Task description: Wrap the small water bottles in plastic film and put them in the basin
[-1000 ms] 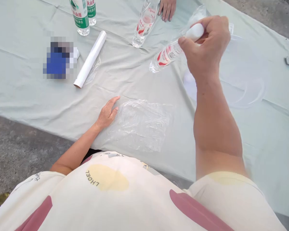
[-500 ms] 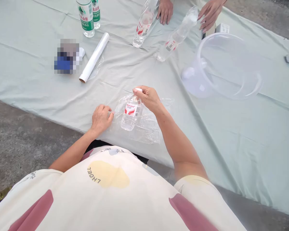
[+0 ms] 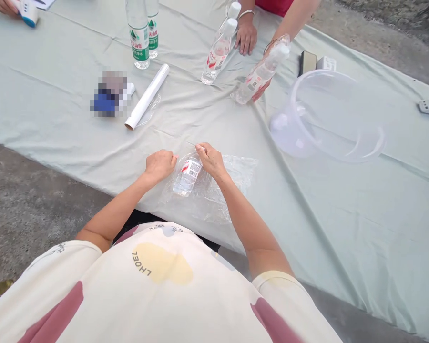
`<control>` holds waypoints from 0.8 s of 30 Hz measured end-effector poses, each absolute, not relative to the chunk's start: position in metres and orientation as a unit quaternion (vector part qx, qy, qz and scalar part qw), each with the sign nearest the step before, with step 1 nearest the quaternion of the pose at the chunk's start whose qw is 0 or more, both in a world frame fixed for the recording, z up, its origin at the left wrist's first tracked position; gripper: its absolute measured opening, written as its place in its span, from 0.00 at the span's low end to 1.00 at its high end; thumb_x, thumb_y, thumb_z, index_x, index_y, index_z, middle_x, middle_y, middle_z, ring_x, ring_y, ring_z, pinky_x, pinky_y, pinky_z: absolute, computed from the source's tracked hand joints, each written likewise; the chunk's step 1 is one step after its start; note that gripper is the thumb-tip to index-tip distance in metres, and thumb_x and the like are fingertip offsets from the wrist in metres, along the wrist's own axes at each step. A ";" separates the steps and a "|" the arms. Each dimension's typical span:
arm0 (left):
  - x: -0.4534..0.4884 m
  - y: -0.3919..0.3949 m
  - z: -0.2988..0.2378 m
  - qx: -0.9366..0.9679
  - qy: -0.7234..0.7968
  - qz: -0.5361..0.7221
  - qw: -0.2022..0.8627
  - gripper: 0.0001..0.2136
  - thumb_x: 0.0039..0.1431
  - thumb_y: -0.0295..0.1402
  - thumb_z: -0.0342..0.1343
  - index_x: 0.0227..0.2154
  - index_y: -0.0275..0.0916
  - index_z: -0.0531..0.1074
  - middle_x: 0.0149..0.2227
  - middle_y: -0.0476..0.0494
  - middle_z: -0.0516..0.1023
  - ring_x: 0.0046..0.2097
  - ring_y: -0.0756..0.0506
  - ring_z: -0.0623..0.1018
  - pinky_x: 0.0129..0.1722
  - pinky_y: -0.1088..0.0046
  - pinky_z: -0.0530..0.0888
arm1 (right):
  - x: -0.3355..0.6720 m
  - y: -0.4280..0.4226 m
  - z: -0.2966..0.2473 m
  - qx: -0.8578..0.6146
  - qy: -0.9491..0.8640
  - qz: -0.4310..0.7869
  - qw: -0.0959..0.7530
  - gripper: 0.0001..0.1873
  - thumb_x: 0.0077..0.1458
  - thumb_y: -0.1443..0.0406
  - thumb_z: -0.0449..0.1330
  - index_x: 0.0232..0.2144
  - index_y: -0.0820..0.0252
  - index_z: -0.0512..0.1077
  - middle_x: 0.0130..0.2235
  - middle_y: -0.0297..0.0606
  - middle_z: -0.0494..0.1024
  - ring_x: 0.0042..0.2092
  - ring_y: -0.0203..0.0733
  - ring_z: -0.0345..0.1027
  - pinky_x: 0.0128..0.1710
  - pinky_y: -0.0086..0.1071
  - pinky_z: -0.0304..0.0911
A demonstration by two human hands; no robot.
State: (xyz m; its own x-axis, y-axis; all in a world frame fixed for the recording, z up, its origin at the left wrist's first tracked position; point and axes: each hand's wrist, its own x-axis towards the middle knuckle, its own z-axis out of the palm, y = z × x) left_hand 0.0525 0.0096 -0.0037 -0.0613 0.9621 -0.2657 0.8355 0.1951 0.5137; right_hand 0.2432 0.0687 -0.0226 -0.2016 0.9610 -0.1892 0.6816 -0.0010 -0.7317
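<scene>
A small clear water bottle [image 3: 187, 177] with a red and white label lies tilted on a crumpled sheet of clear plastic film [image 3: 238, 171]. My right hand [image 3: 210, 161] is closed around the bottle's neck end, hiding the cap. Just left of the bottle, my left hand [image 3: 160, 165] is closed with thumb and fingers pinched at the film's edge. Exactly how much film is in those fingers is hard to see.
A roll of film [image 3: 147, 97] lies beyond my hands, near a blurred item [image 3: 109, 94]. Green-labelled bottles [image 3: 140, 45] stand behind. A co-worker's hand [image 3: 246, 37] rests by red-labelled bottles [image 3: 214, 59]. A clear plastic tub [image 3: 289, 133] lies tipped at right.
My left hand has moved right and up, closing in beside the bottle. My right hand now covers the cap, and the bottle leans lower. The co-worker's other hand has moved behind the wrapped bottle.
</scene>
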 end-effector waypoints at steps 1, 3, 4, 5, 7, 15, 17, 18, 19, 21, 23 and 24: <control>0.057 0.021 -0.003 0.617 0.718 0.110 0.303 0.18 0.64 0.40 0.49 0.20 0.40 0.67 0.27 0.37 0.73 0.41 0.34 0.77 0.41 0.60 0.68 | 0.245 0.067 -0.022 -0.601 -0.678 0.378 0.192 0.28 0.64 0.47 0.48 0.51 0.58 0.73 0.36 0.39 0.78 0.41 0.45 0.72 0.43 0.38 0.65; 0.066 0.039 -0.004 0.607 0.707 0.114 0.344 0.18 0.60 0.39 0.53 0.16 0.40 0.63 0.22 0.39 0.70 0.40 0.34 0.77 0.41 0.61 0.67 | 0.249 0.062 -0.020 -0.598 -0.675 0.384 0.198 0.29 0.63 0.47 0.48 0.53 0.59 0.71 0.38 0.40 0.79 0.41 0.45 0.73 0.45 0.39 0.66; 0.069 0.045 -0.005 0.605 0.700 0.118 0.361 0.19 0.59 0.38 0.54 0.14 0.40 0.62 0.21 0.40 0.69 0.39 0.35 0.76 0.40 0.62 0.67 | 0.251 0.057 -0.018 -0.598 -0.676 0.380 0.204 0.29 0.63 0.47 0.49 0.54 0.60 0.71 0.39 0.41 0.79 0.40 0.45 0.73 0.46 0.40 0.66; 0.072 0.048 -0.006 0.604 0.692 0.123 0.375 0.18 0.58 0.36 0.55 0.13 0.40 0.61 0.20 0.41 0.69 0.37 0.36 0.76 0.39 0.63 0.66 | 0.252 0.051 -0.016 -0.598 -0.677 0.373 0.211 0.29 0.63 0.47 0.49 0.55 0.60 0.70 0.41 0.42 0.79 0.40 0.45 0.73 0.47 0.41 0.66; 0.074 0.049 -0.007 0.604 0.679 0.135 0.396 0.17 0.56 0.33 0.55 0.13 0.41 0.61 0.19 0.43 0.68 0.34 0.40 0.75 0.37 0.66 0.66 | 0.255 0.037 -0.013 -0.599 -0.677 0.361 0.228 0.30 0.61 0.47 0.52 0.56 0.59 0.69 0.46 0.45 0.78 0.40 0.45 0.73 0.48 0.42 0.67; 0.081 0.040 0.010 0.532 0.631 0.238 0.513 0.06 0.59 0.31 0.50 0.26 0.40 0.65 0.31 0.46 0.77 0.34 0.48 0.76 0.37 0.71 0.72 | 0.261 -0.011 -0.036 -0.565 -0.676 0.378 0.284 0.41 0.57 0.45 0.57 0.67 0.55 0.57 0.62 0.50 0.68 0.54 0.53 0.69 0.50 0.45 0.69; 0.086 0.044 0.015 0.433 0.600 0.305 0.599 0.04 0.58 0.30 0.54 0.29 0.40 0.65 0.38 0.45 0.78 0.37 0.48 0.79 0.38 0.70 0.74 | 0.265 -0.015 -0.044 -0.564 -0.654 0.396 0.312 0.42 0.57 0.45 0.57 0.67 0.54 0.56 0.65 0.48 0.66 0.56 0.53 0.68 0.52 0.45 0.69; 0.089 0.046 0.017 0.379 0.581 0.337 0.636 0.04 0.57 0.30 0.56 0.31 0.40 0.65 0.40 0.44 0.79 0.38 0.48 0.80 0.39 0.70 0.75 | 0.267 -0.016 -0.046 -0.561 -0.647 0.404 0.322 0.42 0.57 0.45 0.57 0.68 0.54 0.56 0.65 0.48 0.65 0.57 0.53 0.68 0.52 0.45 0.68; 0.091 0.049 0.018 0.333 0.565 0.361 0.663 0.05 0.56 0.29 0.58 0.32 0.39 0.66 0.40 0.44 0.79 0.39 0.47 0.80 0.40 0.70 0.75 | 0.268 -0.017 -0.048 -0.557 -0.642 0.410 0.330 0.42 0.57 0.45 0.57 0.68 0.54 0.56 0.66 0.47 0.64 0.57 0.53 0.68 0.53 0.45 0.68; 0.095 0.056 0.018 0.282 0.545 0.386 0.689 0.08 0.53 0.26 0.60 0.34 0.38 0.67 0.37 0.45 0.79 0.38 0.47 0.81 0.40 0.71 0.76 | 0.271 -0.017 -0.050 -0.547 -0.641 0.417 0.341 0.42 0.56 0.45 0.58 0.68 0.54 0.56 0.66 0.47 0.65 0.57 0.52 0.68 0.54 0.45 0.68; 0.099 0.066 0.017 0.237 0.528 0.407 0.707 0.10 0.51 0.23 0.61 0.35 0.37 0.68 0.33 0.45 0.78 0.34 0.48 0.80 0.38 0.72 0.76 | 0.273 -0.017 -0.049 -0.539 -0.643 0.418 0.349 0.41 0.56 0.46 0.58 0.67 0.54 0.57 0.65 0.46 0.66 0.56 0.52 0.68 0.55 0.45 0.68; 0.100 0.071 0.017 0.216 0.523 0.420 0.710 0.10 0.51 0.21 0.61 0.35 0.37 0.68 0.32 0.46 0.78 0.32 0.50 0.79 0.37 0.73 0.76 | 0.273 -0.017 -0.048 -0.538 -0.644 0.416 0.351 0.41 0.56 0.46 0.58 0.67 0.54 0.58 0.64 0.46 0.67 0.56 0.52 0.69 0.54 0.45 0.68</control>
State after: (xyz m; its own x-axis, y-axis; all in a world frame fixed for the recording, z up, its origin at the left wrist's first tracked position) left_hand 0.0998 0.0712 0.0169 0.1018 0.8216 -0.5609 -0.3701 0.5546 0.7453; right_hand 0.2731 -0.0169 -0.0483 -0.1752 0.9845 0.0049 0.4007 0.0758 -0.9131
